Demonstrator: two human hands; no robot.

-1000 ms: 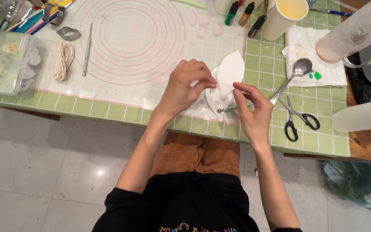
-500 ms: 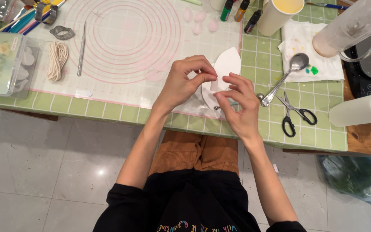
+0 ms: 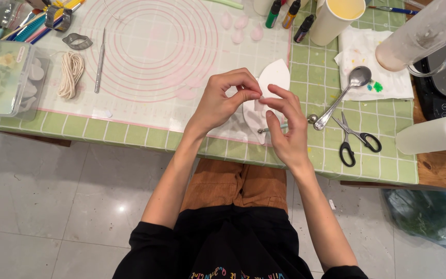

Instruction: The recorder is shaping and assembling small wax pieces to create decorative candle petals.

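My left hand [image 3: 222, 99] and my right hand [image 3: 286, 126] meet fingertip to fingertip above the table's front edge. Together they pinch a small pale petal piece [image 3: 260, 101]. Just beneath lies a white leaf-shaped pad [image 3: 276, 76] on the pink-ringed silicone mat [image 3: 150, 46]. A thin ball-ended metal tool [image 3: 312, 119] lies under my right hand, partly hidden by it. Several pink petals [image 3: 241, 28] rest at the mat's far edge.
A spoon [image 3: 344, 98] lies on a stained paper towel, with black-handled scissors [image 3: 355, 137] near it. A cup [image 3: 336, 15], small bottles [image 3: 285, 13], a clear jug [image 3: 419, 36], a white roll [image 3: 429, 135], a plastic box [image 3: 1, 77], coiled string [image 3: 70, 75] and a metal pick [image 3: 99, 59] surround the mat.
My right hand has risen from the table by the ball tool and joined my left hand. Both now pinch the small piece above the white pad.
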